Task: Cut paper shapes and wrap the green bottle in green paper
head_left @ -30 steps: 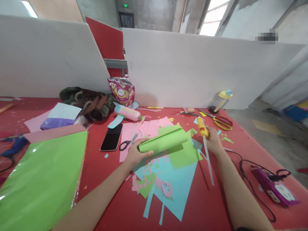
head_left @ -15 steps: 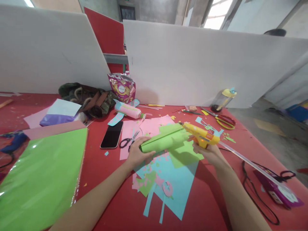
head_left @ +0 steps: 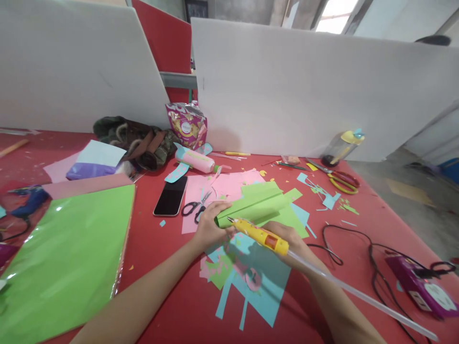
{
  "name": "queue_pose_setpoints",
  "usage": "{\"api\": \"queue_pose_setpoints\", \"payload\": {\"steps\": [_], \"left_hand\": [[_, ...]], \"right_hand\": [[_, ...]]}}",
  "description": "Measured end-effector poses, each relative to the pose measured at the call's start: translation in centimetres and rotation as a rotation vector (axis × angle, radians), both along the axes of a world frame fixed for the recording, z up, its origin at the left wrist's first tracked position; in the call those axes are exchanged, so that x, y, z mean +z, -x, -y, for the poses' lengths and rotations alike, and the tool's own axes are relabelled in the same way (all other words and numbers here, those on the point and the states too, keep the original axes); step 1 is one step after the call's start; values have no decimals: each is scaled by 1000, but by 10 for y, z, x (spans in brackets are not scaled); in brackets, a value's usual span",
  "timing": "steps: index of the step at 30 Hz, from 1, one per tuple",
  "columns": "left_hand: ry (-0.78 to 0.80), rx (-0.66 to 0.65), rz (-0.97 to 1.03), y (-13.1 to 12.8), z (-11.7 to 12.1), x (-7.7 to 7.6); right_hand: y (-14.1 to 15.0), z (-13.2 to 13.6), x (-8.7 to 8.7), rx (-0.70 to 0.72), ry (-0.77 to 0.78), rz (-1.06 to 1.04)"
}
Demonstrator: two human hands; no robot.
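Observation:
My left hand [head_left: 210, 228] is closed on the near end of a rolled green paper [head_left: 255, 205] lying on the red table [head_left: 172, 286]. In my right hand [head_left: 292, 243] I grip a yellow glue gun [head_left: 261, 235] with a long clear glue stick [head_left: 358, 296] trailing back to the right. The gun's nozzle sits at the left end of the roll, close to my left fingers. Under the roll lie a flat green sheet, a pink sheet [head_left: 222, 188] and a light blue sheet [head_left: 267, 282] with cut-out scraps.
Black scissors [head_left: 194, 209] and a phone [head_left: 170, 202] lie left of the roll. A green sheet stack [head_left: 64, 263] fills the near left. Red-and-yellow scissors [head_left: 339, 179], a bottle [head_left: 340, 147], black cables [head_left: 358, 248] and a purple power strip [head_left: 423, 286] are right. White boards stand behind.
My right hand has carried the glue gun from the right end of the roll across to its left end, nozzle now pointing left. My left hand has kept its hold on the roll.

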State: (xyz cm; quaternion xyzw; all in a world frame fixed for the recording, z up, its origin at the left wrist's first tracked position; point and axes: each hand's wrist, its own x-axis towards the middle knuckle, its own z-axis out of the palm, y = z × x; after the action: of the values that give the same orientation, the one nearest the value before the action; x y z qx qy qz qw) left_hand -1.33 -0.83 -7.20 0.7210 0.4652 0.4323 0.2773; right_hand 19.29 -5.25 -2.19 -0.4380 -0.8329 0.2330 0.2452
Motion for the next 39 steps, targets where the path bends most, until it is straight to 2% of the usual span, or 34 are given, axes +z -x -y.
{"api": "queue_pose_setpoints", "payload": {"steps": [8, 16, 29, 35, 39], "left_hand": [[-82, -17, -27, 0, 1, -1], [-121, -19, -34, 0, 2, -4], [-113, -49, -55, 1, 2, -5], [-162, -43, -41, 1, 2, -5], [-119, -44, -45, 1, 2, -3]], "right_hand": [[4, 2, -2, 19, -125, 204], [6, 3, -6, 44, -213, 281], [9, 3, -6, 55, -276, 286], [8, 3, -8, 47, -278, 299], [7, 3, -9, 46, -271, 300]]}}
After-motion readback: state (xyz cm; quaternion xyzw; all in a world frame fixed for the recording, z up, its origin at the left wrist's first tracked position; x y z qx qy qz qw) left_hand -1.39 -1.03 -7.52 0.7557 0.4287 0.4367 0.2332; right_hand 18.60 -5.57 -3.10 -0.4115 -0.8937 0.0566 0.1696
